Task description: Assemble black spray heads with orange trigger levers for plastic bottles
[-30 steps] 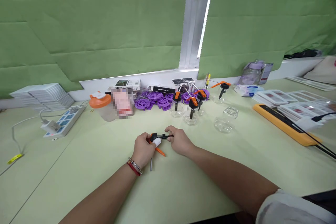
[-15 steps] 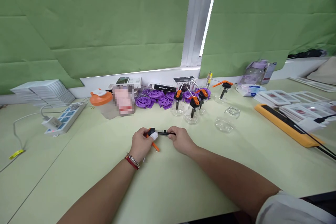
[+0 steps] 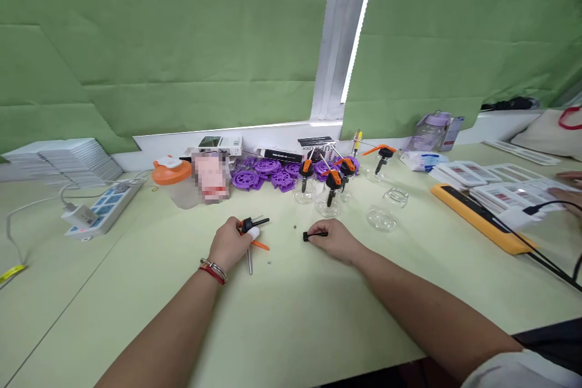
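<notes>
My left hand, with a white cover on the thumb, is closed on a black-and-orange lever part. From that part stick out a black stem, a thin metal pin and an orange lever. A silver rod points down beside it. My right hand pinches a slim black piece with a blocky end, apart from the lever part. A small brown bit lies between the hands, and a tiny shiny bit lies nearer me.
Several glass vessels with similar black-and-orange tops stand behind my hands, near an uncapped glass vessel. Purple discs, an orange-lidded cup, a power strip and an orange bar surround them. Another person's hand shows at the right edge.
My hands have moved apart. The slim black piece has come away from the lever part in my right hand. The lever part has moved left, and small bits now show on the table.
</notes>
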`<state>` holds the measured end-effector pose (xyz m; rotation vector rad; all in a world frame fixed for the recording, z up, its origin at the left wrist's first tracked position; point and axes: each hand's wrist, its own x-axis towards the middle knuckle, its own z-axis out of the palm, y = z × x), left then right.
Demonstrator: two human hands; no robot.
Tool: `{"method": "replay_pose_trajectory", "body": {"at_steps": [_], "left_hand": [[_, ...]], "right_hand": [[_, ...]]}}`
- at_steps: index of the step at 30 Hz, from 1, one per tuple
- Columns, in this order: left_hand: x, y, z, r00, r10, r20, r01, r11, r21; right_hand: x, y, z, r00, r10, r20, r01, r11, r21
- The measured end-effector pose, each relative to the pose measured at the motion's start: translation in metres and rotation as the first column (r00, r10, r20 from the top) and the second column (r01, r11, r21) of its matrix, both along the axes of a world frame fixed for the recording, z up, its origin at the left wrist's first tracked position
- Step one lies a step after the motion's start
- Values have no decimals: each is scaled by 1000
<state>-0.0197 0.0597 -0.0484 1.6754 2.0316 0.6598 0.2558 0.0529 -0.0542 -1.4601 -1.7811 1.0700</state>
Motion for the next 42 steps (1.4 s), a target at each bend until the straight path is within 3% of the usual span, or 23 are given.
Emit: {"method": "replay_pose_trajectory", "body": {"at_steps": [5, 7, 9, 12, 14, 15, 18, 21, 30, 35, 42], "left_hand": [[3, -6, 13, 995, 15, -102, -20, 998, -55], [10, -14, 21, 980, 34, -196, -32, 999, 14], [24, -24, 30, 956, -1, -294, 51, 985, 163], [56, -39, 38, 887, -288, -360, 384, 894, 232], [79, -42, 38, 803, -488, -343, 555, 822, 129], [90, -42, 36, 778, -537, -324, 584, 810, 60], [114, -33, 27, 764, -574, -296, 577, 812, -85], [123, -22, 19, 796, -530, -291, 536, 841, -65], [123, -18, 13, 832, -503, -235, 521, 853, 20], [127, -16, 14, 797, -546, -258, 564, 826, -7], [117, -16, 17, 788, -541, -295, 553, 832, -49]], "right_hand": [[3, 1, 3, 1000, -6, 7, 6, 1000, 15], [6, 3, 2, 1000, 10, 12, -10, 1000, 21], [9, 5, 0, 999, 34, 17, -34, 999, 33], [15, 8, -5, 998, 68, 18, -69, 997, 39], [17, 9, -7, 997, 81, 18, -82, 996, 46], [18, 9, -7, 996, 85, 22, -86, 995, 54], [20, 10, -5, 994, 96, 52, -100, 991, 89], [23, 9, -2, 987, 115, 110, -130, 982, 140], [30, 15, 0, 972, 105, 208, -148, 967, 205], [31, 15, 0, 966, 120, 230, -173, 958, 229], [41, 22, 1, 955, 166, 246, -221, 951, 214]]}}
